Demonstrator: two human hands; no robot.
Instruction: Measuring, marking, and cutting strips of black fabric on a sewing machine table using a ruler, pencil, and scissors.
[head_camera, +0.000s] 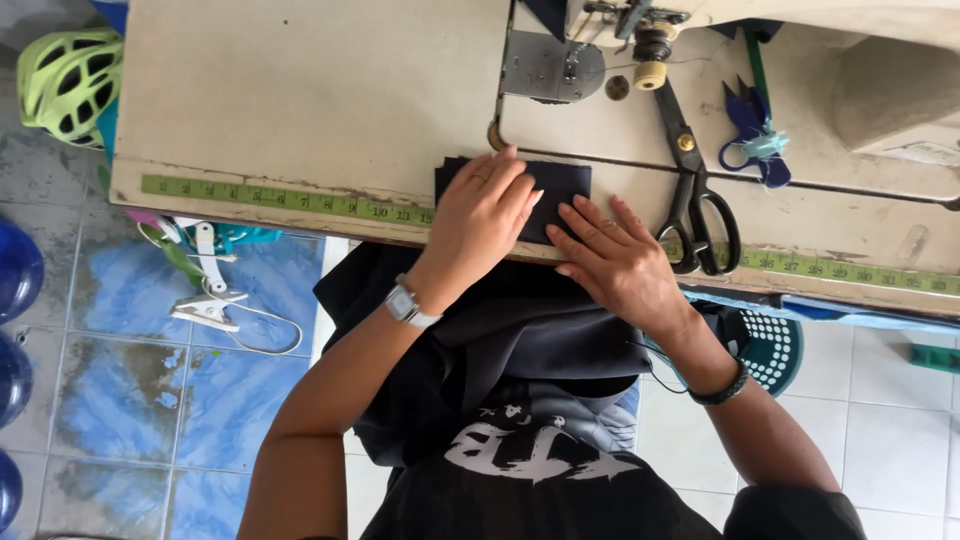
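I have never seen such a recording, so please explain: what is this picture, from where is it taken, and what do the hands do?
The single picture comes from a camera worn on a person's head, looking down at their own two hands. They sit at a sewing machine table. The left hand and the right hand both lie flat on a folded piece of dark fabric at the table's front edge; more of it hangs into the lap. Nothing is gripped. On the table lie black scissors, small blue thread snips and a green measuring tape along the edge. The needle area is at the top.
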